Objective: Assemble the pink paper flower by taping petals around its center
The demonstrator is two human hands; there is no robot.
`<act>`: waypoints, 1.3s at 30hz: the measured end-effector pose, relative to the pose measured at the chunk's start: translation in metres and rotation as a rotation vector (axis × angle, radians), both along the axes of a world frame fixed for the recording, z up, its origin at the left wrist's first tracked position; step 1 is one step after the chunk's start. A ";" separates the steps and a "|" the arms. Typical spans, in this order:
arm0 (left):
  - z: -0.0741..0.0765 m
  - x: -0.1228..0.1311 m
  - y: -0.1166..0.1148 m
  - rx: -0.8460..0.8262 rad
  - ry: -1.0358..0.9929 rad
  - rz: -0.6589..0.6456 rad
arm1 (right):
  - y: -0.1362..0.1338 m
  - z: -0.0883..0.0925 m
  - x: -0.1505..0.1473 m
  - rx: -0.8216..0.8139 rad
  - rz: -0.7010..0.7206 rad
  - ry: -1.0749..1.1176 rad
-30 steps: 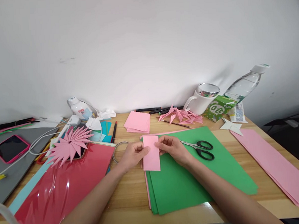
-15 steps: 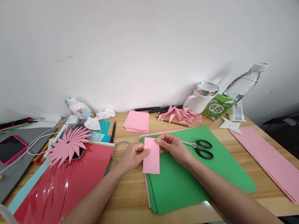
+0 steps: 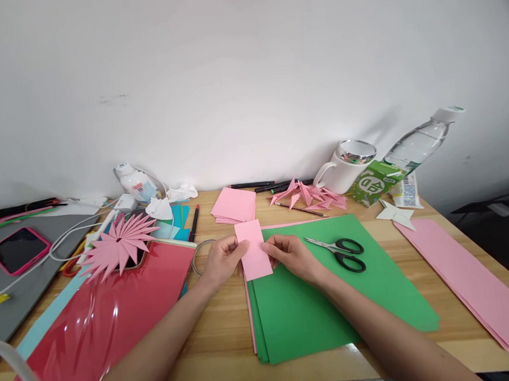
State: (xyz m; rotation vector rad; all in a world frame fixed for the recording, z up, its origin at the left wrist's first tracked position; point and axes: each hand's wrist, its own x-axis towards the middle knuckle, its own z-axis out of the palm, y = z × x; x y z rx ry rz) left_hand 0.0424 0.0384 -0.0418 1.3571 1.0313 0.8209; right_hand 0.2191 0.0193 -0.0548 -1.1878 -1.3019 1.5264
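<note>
Between my two hands is a narrow pink paper rectangle (image 3: 255, 253), tilted slightly and held over the left edge of a stack of green paper (image 3: 321, 301). My left hand (image 3: 224, 259) pinches its left edge, thumb on top. On the other side, my right hand (image 3: 292, 256) grips the right edge between thumb and fingers. Black-handled scissors (image 3: 338, 250) lie on the green stack, to the right of my right hand. Beyond my hands sits a pile of pink paper squares (image 3: 234, 204). Folded pink paper pieces (image 3: 309, 196) are heaped to the right of that pile.
At left, a pink folded-paper pinwheel (image 3: 118, 245) rests over a phone and a red glossy folder (image 3: 116, 319). A white mug (image 3: 343, 170), green carton (image 3: 372, 183) and water bottle (image 3: 422, 143) stand at back right. Long pink sheets (image 3: 467, 281) lie along the right side.
The pink paper rectangle has moved up and tilted, its top now leaning left. My right hand has slid from its upper right corner down to the middle of the right edge.
</note>
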 end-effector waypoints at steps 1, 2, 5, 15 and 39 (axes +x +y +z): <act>0.000 0.000 0.000 0.005 -0.011 0.028 | 0.000 0.001 0.000 0.003 0.021 -0.012; 0.000 0.000 0.001 0.007 -0.027 0.061 | 0.000 0.002 0.000 0.005 0.041 -0.024; 0.001 0.000 0.003 -0.001 -0.085 0.163 | -0.001 0.004 0.001 0.002 0.079 -0.038; 0.000 0.001 0.004 -0.025 -0.096 0.199 | -0.002 0.002 0.000 0.000 0.067 -0.056; 0.002 0.000 0.001 -0.103 -0.117 -0.149 | 0.000 -0.002 0.001 0.037 0.008 0.103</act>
